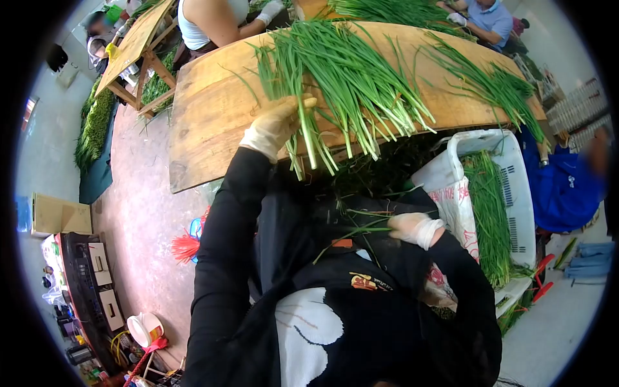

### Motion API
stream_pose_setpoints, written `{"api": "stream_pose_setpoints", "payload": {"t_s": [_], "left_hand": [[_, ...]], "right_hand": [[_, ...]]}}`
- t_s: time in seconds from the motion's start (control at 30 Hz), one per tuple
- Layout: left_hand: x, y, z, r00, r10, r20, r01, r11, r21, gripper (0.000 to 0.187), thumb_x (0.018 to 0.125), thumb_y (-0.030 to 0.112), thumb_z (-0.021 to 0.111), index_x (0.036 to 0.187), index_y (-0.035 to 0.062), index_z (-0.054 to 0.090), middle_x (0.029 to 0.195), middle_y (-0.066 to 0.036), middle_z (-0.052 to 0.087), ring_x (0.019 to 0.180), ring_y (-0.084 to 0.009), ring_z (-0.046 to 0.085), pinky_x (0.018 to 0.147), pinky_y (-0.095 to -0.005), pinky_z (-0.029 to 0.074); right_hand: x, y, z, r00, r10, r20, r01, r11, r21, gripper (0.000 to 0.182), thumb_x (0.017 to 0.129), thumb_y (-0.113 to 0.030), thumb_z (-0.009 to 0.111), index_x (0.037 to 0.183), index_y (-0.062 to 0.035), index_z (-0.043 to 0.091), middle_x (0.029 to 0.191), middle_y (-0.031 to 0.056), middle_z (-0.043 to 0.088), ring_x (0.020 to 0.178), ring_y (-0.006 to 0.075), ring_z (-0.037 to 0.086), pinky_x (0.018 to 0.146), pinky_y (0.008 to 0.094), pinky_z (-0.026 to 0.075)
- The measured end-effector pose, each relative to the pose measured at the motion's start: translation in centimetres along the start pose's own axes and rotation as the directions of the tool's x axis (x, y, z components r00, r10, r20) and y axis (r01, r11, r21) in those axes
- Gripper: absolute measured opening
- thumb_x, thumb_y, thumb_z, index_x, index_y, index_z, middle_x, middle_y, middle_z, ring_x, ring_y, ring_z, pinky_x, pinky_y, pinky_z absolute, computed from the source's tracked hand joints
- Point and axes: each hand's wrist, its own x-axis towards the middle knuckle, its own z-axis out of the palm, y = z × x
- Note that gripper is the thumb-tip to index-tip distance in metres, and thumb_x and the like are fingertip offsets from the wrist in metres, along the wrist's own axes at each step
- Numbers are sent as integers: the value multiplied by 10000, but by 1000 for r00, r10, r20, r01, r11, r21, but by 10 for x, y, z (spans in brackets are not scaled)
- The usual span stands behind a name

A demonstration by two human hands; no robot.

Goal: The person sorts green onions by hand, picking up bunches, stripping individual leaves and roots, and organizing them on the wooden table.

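Observation:
My left hand (274, 126), in a pale glove, is closed around a few chive stalks (307, 135) at the table's near edge. Their whitish ends point toward me. Just to the right, a large spread pile of green chives (348, 74) lies with its pale ends over the edge. Over my lap is my right hand (416, 229), also gloved, its fingers curled on some thin loose chive leaves (361, 230). Part of the fingers' grip is hidden. More leaf scraps lie on my dark clothing.
A wooden table (213, 97) curves in front of me, with another chive bunch (496, 90) at its right. Beside my right arm stands a white plastic crate (522, 213) of chives. Co-workers sit across the table and at the right. A white bucket (145, 329) is at lower left.

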Motion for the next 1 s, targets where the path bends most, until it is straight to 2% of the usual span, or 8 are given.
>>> {"api": "stream_pose_setpoints", "payload": {"t_s": [0.03,0.1,0.17,0.37,0.57,0.63,0.77,1.0], "left_hand": [[0,-3,-4,999,-21,37,20,999,49,386,866,148,442,1203,-33,396,1109,-106,544,910,-150,546,776,-282,437],[-12,-9,8,985,-82,151,88,995,-36,418,856,175,467,1209,-33,386,1128,-104,531,922,-167,548,796,-294,438],[-13,-25,9,975,-76,211,94,993,-75,496,837,230,505,1252,14,339,1149,-110,510,1025,-196,504,860,-351,410],[-24,-34,37,938,21,347,46,982,-184,531,812,305,548,1207,-2,372,1107,-132,503,1021,-248,487,872,-371,393],[-50,-45,24,973,-80,214,59,993,104,425,836,283,525,1112,-34,462,977,-126,576,829,-183,575,692,-253,465],[-56,-47,40,993,2,115,-11,997,79,394,837,280,526,1067,-40,496,919,-109,596,760,-158,591,663,-238,478],[-62,-35,42,975,105,-194,-116,992,-46,427,826,303,539,1081,-35,482,964,-104,588,827,-170,580,733,-274,466],[-64,-58,55,988,0,154,13,996,-83,532,818,347,535,1170,-30,405,1068,-147,548,1008,-234,515,874,-334,394]], "right_hand": [[-5,-5,-20,936,315,159,-307,949,-70,273,820,-259,473,980,-55,560,683,114,557,698,251,572,582,353,450],[10,-7,-38,944,170,-281,-108,969,223,361,836,-285,468,1060,-7,519,722,110,587,646,206,565,563,319,448],[24,-28,-82,958,244,-153,24,459,888,375,854,-337,455,995,6,508,702,72,599,568,148,541,527,267,441],[98,-44,-97,950,184,-251,225,150,963,283,842,-317,516,817,-38,559,590,28,574,471,40,444,434,165,336],[108,-55,-84,920,275,-278,223,216,951,312,849,-334,499,772,-40,568,575,27,579,493,65,504,439,189,377],[120,-53,-67,523,180,-833,262,896,358,309,868,-304,466,738,-40,560,582,52,575,491,106,531,455,234,417],[97,-67,-70,491,549,-677,323,607,726,321,872,-309,458,755,-31,569,592,46,573,460,118,511,432,249,412],[94,-73,-59,417,15,-909,85,995,55,284,789,-150,558,559,-78,409,486,60,416,435,246,458,407,340,365]]}}
